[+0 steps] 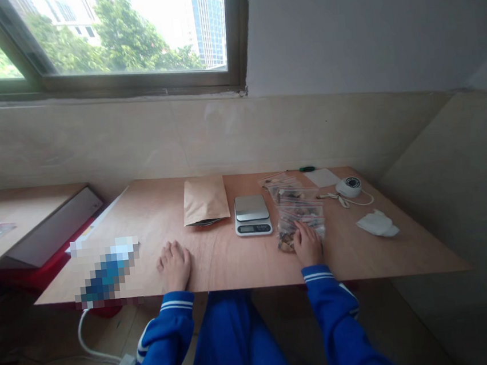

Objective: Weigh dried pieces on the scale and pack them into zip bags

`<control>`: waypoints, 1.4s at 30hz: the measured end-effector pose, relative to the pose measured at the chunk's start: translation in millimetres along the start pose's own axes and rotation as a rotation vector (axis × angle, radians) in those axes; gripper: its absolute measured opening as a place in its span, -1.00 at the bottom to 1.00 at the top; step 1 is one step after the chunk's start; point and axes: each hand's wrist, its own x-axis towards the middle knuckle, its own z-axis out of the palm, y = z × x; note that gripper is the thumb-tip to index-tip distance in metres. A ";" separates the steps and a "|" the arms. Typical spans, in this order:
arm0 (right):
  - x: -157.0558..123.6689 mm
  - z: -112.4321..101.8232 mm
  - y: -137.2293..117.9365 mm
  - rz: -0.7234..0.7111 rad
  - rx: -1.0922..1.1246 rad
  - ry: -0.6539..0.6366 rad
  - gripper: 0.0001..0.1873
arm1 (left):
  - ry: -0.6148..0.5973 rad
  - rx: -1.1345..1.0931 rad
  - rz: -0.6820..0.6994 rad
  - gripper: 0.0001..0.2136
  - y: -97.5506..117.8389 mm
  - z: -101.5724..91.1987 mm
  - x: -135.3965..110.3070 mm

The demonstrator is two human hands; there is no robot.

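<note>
My left hand [175, 265] rests on the tabletop, fingers slightly bent and apart, with nothing in it. To its right, my right hand [307, 244] lies on the nearest of several clear zip-lock bags [287, 239], its fingers stretched over the plastic. Brownish pieces show through that bag; their kind is too blurred to tell. The bags overlap in a row running toward the wall. Between my hands, farther back, stands a digital kitchen scale [252, 215] with a bare metal plate. A brown kraft paper pouch [205, 200] lies left of the scale, its mouth toward me.
On the right are a white dome camera [349, 186] with its cable and a crumpled white tissue [377, 224]. A green-handled tool [306, 169] and a white paper sheet [323, 177] lie at the back. A pixelated item [108, 271] occupies the left, with a white cable [82, 333] hanging below.
</note>
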 end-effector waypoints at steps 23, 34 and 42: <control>-0.6 -0.3 -2.6 0.063 0.143 0.000 -0.57 | -0.016 -0.041 -0.130 -0.55 -1.1 -1.7 8.2; -2.9 0.9 -2.2 0.035 0.150 -0.002 -0.60 | 0.027 -0.031 -0.119 -0.59 0.2 -1.2 6.5; -2.2 -0.7 -4.7 0.019 0.121 0.003 -0.62 | 0.029 -0.033 -0.121 -0.59 -0.7 0.1 7.2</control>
